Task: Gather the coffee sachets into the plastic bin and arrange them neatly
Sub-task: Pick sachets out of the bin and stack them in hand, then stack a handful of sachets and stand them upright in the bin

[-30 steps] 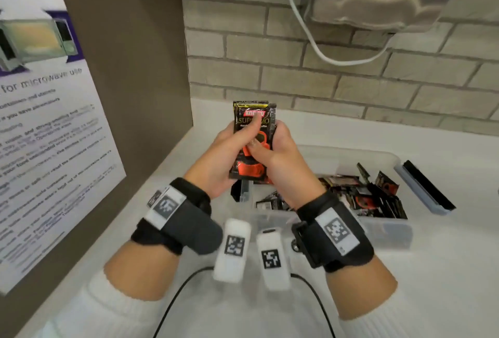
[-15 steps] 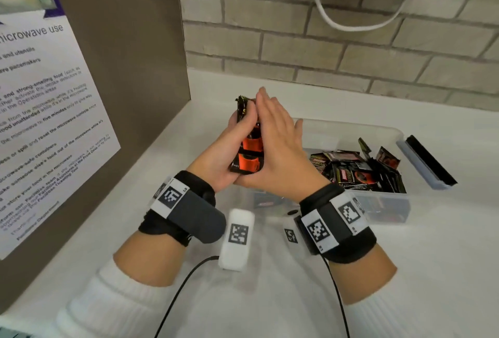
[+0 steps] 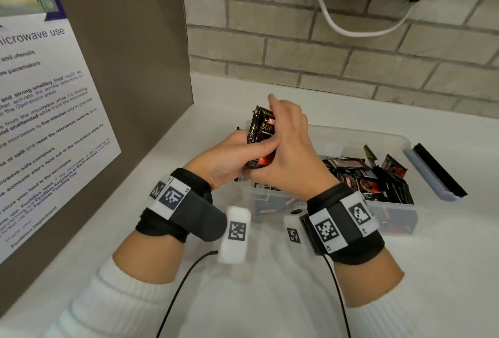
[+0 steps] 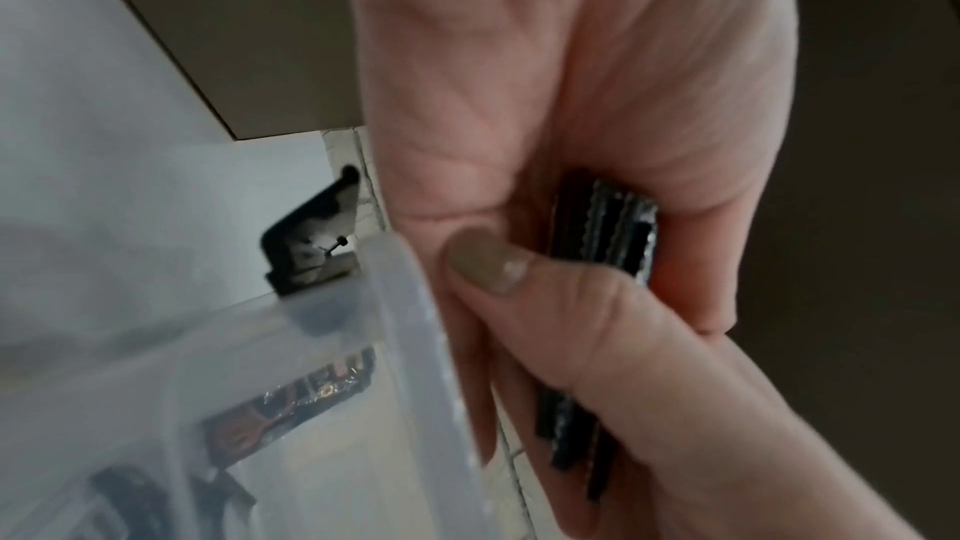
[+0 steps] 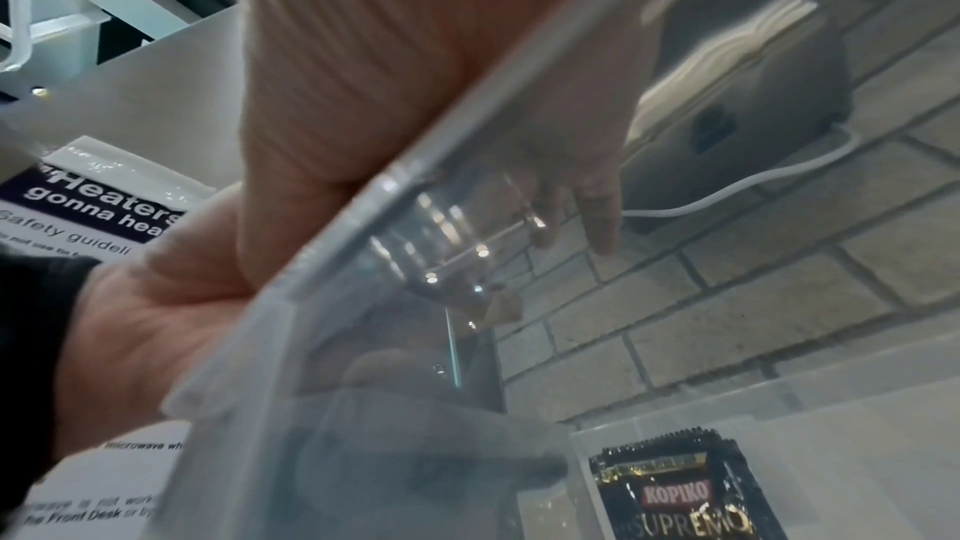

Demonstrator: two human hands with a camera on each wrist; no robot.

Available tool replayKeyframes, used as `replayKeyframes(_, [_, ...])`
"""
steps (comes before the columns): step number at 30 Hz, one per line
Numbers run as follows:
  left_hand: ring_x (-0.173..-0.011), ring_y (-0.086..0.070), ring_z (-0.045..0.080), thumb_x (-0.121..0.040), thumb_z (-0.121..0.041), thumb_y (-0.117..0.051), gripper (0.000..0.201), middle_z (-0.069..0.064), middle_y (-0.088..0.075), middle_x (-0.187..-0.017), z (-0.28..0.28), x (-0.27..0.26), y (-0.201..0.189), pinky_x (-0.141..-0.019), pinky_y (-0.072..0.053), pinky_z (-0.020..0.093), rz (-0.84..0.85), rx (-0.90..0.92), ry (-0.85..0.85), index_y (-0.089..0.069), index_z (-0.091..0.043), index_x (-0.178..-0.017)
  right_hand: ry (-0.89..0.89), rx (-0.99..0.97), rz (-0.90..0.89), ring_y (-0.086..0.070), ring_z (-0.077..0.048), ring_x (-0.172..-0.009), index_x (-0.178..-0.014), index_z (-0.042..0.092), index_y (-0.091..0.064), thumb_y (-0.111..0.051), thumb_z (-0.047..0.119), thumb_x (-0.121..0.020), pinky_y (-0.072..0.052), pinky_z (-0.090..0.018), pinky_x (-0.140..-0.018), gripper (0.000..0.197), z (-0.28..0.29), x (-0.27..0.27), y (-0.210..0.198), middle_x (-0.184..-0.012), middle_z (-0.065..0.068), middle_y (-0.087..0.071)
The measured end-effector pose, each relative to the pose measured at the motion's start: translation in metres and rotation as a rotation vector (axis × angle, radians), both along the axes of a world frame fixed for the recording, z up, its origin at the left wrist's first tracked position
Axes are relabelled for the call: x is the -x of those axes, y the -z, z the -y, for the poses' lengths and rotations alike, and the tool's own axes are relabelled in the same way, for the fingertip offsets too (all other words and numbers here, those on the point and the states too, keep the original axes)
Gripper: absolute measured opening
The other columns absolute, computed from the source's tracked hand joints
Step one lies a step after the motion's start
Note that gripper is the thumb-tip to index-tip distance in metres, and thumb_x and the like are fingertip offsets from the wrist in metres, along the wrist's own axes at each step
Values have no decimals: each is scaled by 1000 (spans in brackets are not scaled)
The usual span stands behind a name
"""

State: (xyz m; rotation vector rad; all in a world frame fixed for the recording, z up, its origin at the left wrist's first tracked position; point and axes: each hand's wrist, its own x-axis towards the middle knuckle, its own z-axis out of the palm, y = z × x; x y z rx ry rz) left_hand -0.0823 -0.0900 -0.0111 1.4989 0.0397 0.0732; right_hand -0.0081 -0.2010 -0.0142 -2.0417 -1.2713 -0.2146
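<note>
While left hand point(image 3: 226, 152) holds sachets point(image 3: 260, 127), right hand point(image 3: 291, 146) presses them.

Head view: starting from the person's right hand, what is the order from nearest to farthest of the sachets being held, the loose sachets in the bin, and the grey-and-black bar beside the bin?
1. Held sachets: touching the right hand, on its left.
2. Loose sachets: in the bin's right end.
3. Grey-and-black bar: outside the bin, farthest right.

one head view, two wrist views
head camera looks down at the plastic bin point(image 3: 359, 140); both wrist cameras sit close against its wall, the right one tilted up toward the brick wall point(image 5: 753, 302).
</note>
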Motion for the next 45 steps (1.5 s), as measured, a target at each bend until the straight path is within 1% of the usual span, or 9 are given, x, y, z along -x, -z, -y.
replayKeyframes(6, [-92,-64,9,-75,-42,-54,40,-1,-65,-98,7,-4,-1,-82,-52,23,39,-69,-86,-54,-19,-108,70,-82,71,-34,-16,-95,-119,8,-43,-70,21,-61,-38,-28,-76,65,1,0,2,-101,3,-33])
replayKeyframes(13, [-111,-51,12,-99,-14,-41,39,7,-50,-127,11,-14,6,-97,-44,29,49,-306,-221,-30,-11,-136,161,28,160,-29,-21,-106,-148,4,-7,-73,13,-64,-27,-23,-88,108,-5,-3,6,-126,-12,-33])
replayKeyframes(16, [-110,-52,16,-100,-11,-37,39,9,-51,-126,9,-14,8,-96,-44,30,52,-226,-255,-29,-8,-137,-7,-20,-246,-28,-10,-121,-148,15,10,-81,17,-66,-30,-13,-94,122,4,-3,-9,-142,-2,-22])
replayKeyframes(20, [-117,-48,18,-100,-14,-36,40,4,-47,-124,2,-16,5,-103,-41,36,90,-263,-291,-24,-7,-138,-36,-326,-958,-52,-8,-109,-149,12,-12,-65,17,-85,-47,-24,-86,84,24,-21,-30,-134,-1,-45])
replayKeyframes(24, [-127,-40,28,-94,-22,-39,48,17,-35,-135,4,-22,-6,-105,-38,48,176,-391,-295,-22,-3,-135,-28,-37,-841,-56,-8,-72,-113,9,-60,-61,10,-87,-42,-22,-60,26,21,-26,-51,-83,3,-64])
replayKeyframes(32, [-122,-44,17,-97,-34,-41,38,5,-45,-129,-9,-38,-19,-107,-37,35,115,-480,-323,-40,-20,-132,124,-133,-1161,-60,-19,-95,-116,1,-56,-54,-11,-85,-55,-15,-55,33,-3,-67,-51,-104,-10,-62])
replayKeyframes(36, [-142,-17,27,-95,-33,-48,65,10,-17,-153,-27,-33,11,-115,-17,37,-252,-815,-311,-17,-12,-148,259,203,-1076,-59,-20,-93,-127,-8,-48,-50,-14,-87,-54,-21,-72,40,-4,-90,-26,-115,-17,-59])
replayKeyframes(41, [-144,-7,22,-92,-20,-54,74,8,-6,-156,-23,-29,28,-118,-10,36,-215,-734,-272,-8,-10,-149,367,351,-1052,-57,-20,-88,-139,0,-38,-43,6,-98,-54,-21,-73,43,-23,-97,-10,-100,-12,-58])
replayKeyframes(45, [-142,-14,25,-93,-21,-51,69,9,-13,-154,-25,-29,28,-115,-15,35,-213,-764,-249,-10,-10,-148,350,823,-338,-46,-20,-95,-140,17,-40,-27,32,-102,-35,-23,-77,43,-34,-89,-22,-125,-12,-55])
